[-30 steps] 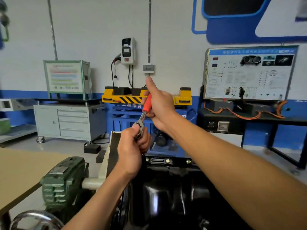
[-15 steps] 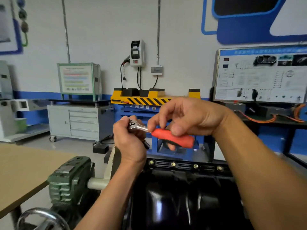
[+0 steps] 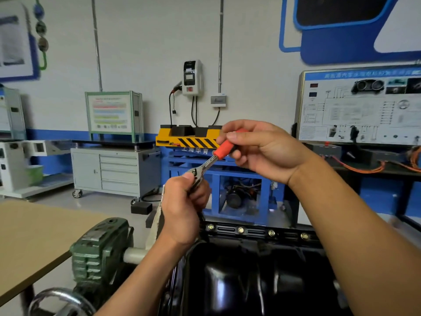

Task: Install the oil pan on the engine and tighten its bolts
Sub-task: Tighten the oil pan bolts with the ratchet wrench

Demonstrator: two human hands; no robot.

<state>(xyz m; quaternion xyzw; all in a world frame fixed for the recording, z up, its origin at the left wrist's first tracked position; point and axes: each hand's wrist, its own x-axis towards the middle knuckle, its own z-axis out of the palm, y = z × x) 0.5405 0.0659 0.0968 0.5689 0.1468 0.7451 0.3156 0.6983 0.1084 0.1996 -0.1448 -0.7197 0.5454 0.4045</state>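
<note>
Here's the left hand (image 3: 182, 201), fist upright, fingers wrapped round the ratchet (image 3: 206, 164) head above the far-left corner of the black oil pan (image 3: 250, 277); right hand (image 3: 262, 149) arches over, fingertips pinching the red handle (image 3: 225, 149), slanted up-right; bolts (image 3: 240, 229) line the pan's far flange

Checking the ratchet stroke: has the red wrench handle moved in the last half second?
Yes. The wrench handle in the right hand has swung upward: it lay nearly parallel to the pan's bolt row, and now slants up to the right.
</note>
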